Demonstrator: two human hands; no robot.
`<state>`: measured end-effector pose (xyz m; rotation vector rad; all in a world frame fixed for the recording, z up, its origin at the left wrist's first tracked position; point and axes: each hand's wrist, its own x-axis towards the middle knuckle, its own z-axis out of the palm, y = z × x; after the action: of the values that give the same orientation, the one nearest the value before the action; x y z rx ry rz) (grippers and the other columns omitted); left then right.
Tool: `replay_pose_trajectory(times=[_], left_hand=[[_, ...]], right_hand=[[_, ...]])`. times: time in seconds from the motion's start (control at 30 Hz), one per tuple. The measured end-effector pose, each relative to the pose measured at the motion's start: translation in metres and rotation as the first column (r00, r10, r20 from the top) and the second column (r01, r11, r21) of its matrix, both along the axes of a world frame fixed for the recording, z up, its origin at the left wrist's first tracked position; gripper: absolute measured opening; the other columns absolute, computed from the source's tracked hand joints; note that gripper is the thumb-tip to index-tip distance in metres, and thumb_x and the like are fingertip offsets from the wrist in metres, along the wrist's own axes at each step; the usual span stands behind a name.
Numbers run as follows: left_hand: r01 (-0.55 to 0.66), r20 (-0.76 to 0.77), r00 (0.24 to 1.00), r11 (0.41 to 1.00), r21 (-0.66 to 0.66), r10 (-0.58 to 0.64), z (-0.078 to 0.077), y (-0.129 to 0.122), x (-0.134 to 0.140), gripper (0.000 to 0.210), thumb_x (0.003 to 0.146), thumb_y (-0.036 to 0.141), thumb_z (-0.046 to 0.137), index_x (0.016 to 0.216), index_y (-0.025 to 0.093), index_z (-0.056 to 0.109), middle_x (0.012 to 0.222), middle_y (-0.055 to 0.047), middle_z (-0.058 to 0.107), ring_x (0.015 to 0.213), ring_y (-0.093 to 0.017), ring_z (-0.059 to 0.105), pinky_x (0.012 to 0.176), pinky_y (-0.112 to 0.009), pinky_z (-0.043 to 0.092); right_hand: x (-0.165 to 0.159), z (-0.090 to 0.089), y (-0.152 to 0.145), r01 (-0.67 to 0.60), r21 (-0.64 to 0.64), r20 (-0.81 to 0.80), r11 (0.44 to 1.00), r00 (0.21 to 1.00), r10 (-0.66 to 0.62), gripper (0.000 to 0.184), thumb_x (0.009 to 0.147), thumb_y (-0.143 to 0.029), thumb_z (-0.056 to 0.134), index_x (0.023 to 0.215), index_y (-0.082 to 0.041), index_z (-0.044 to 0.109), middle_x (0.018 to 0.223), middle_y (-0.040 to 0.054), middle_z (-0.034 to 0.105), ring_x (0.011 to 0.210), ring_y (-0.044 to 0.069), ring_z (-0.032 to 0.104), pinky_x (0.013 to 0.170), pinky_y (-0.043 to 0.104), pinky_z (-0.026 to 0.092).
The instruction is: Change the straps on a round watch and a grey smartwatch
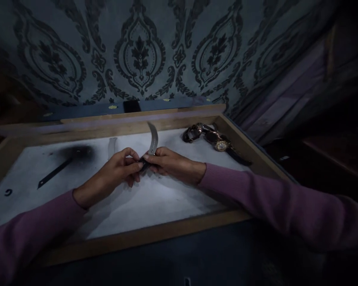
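A watch strap (153,139) with a pale grey band curves upward between my two hands, above the white tray floor. My right hand (171,161) is closed on it, thumb on top near the buckle end. With thumb and fingertips, my left hand (121,167) pinches the dark lower end of the same strap (143,163). The fingers partly cover this dark part, so its full shape is hidden. Just behind my left hand a second light grey strap (112,146) lies flat on the white surface.
A wooden-rimmed tray (173,226) surrounds the work. Several watches (220,145) sit in its back right corner. At the left lie a dark strap (55,172) with a black blurred patch at its upper end and a small dark curved piece (8,192). Patterned fabric (179,55) rises behind.
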<state>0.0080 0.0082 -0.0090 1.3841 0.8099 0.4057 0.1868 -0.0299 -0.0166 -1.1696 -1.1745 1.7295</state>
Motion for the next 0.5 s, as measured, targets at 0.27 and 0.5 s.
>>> replay_pose_trajectory(times=[0.27,0.5], left_hand=[[-0.085,-0.1,0.992,0.996,-0.023,0.083,-0.008,0.005,-0.004,0.039,0.071,0.043,0.071,0.086,0.022,0.041,0.055,0.004,0.061,0.04,-0.011,0.054,0.034,-0.017,0.038],[0.09,-0.293,0.956,0.919,0.383,0.029,-0.001,0.001,-0.013,0.02,0.09,0.04,0.049,0.092,0.022,0.042,0.051,0.008,0.053,0.037,-0.01,0.047,0.035,-0.018,0.035]], right_hand=[[0.015,0.013,-0.007,0.185,-0.145,0.095,0.972,0.98,-0.172,0.026,0.094,-0.017,0.05,0.069,-0.013,0.055,0.048,-0.0073,0.044,0.035,0.002,0.028,0.033,0.015,0.015],[0.031,0.011,-0.021,0.29,-0.257,-0.046,0.922,0.949,-0.311,0.02,0.091,-0.002,0.047,0.08,-0.013,0.058,0.063,0.0033,0.067,0.051,0.007,0.059,0.05,0.014,0.048]])
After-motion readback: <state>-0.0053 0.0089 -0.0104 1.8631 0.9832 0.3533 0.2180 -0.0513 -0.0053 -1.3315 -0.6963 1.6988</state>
